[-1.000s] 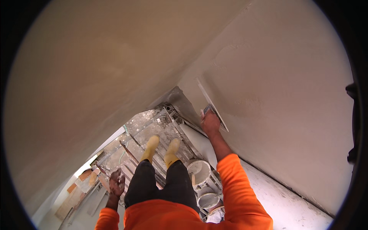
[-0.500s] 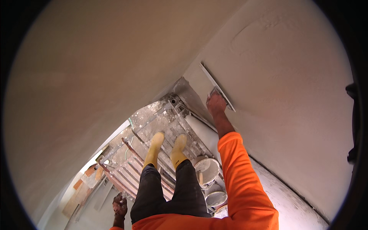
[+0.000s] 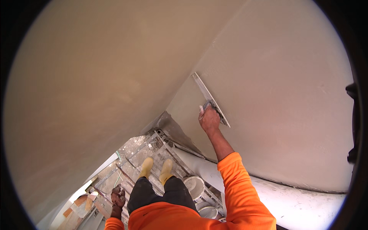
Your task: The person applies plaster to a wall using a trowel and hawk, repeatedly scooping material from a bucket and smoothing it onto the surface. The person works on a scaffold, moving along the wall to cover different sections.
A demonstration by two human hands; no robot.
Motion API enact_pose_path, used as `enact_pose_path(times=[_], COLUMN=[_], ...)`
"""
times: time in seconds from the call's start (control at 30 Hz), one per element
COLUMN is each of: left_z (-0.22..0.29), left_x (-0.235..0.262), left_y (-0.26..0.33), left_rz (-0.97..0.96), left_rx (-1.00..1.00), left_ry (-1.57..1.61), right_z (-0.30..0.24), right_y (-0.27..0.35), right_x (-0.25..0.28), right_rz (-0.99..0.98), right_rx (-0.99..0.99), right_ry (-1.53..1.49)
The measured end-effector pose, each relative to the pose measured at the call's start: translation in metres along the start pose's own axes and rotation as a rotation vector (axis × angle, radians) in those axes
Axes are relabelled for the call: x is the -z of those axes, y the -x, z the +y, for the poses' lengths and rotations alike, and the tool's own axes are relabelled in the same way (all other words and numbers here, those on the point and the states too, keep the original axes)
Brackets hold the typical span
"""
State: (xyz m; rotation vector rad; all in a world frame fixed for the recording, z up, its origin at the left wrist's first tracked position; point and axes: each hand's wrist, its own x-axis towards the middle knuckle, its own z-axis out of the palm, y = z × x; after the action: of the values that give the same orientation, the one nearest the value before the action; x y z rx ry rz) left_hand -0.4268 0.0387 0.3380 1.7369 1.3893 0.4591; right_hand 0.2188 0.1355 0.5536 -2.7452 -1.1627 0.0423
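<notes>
My right hand [image 3: 209, 119] is closed round the handle of a long plastering trowel [image 3: 205, 90]. The narrow blade lies against the smooth, damp-looking plastered wall [image 3: 283, 88] on the right, slanting from upper left to lower right. Its upper end is close to the corner where this wall meets the left wall [image 3: 99, 76]. Down at lower left, my left hand [image 3: 118, 196] hangs beside my leg, plaster-smeared and loosely curled, with nothing visible in it.
I stand in yellow boots [image 3: 166, 168] on slatted planks [image 3: 134, 165]. Beside my legs are a white bucket [image 3: 194, 186] and another bucket [image 3: 208, 212] behind it. A thick pale roll-like form [image 3: 291, 201] runs along the right wall's foot. A rough grey patch [image 3: 172, 128] marks the corner's base.
My view has shifted upward, so the floor and boots sit lower. My right hand and the trowel have moved nearer the corner along the right wall. The left hand still hangs low.
</notes>
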Motion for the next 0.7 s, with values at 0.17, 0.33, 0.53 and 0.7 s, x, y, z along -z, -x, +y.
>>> enact_pose_path(times=[0.17,0.33,0.53,0.7], left_z=[0.011,-0.02,-0.062,-0.035], left_x=[0.004,-0.003,-0.017,0.004], left_y=[-0.018,-0.033,-0.072,-0.101], left_rz=[0.112,0.106,0.022,-0.085], left_rx=[-0.07,-0.104,0.089,-0.17], left_ry=[-0.096,-0.225,0.041,-0.203], right_z=[-0.016,-0.005,0.03,0.053], right_y=[0.002,0.002,0.017,0.047], right_x=[0.075,0.138,0.225,0.322], right_rz=[0.157,0.264,0.394,0.557], right_rx=[0.011,0.098,0.194,0.219], right_ry=[-0.028,-0.129,-0.15,-0.128])
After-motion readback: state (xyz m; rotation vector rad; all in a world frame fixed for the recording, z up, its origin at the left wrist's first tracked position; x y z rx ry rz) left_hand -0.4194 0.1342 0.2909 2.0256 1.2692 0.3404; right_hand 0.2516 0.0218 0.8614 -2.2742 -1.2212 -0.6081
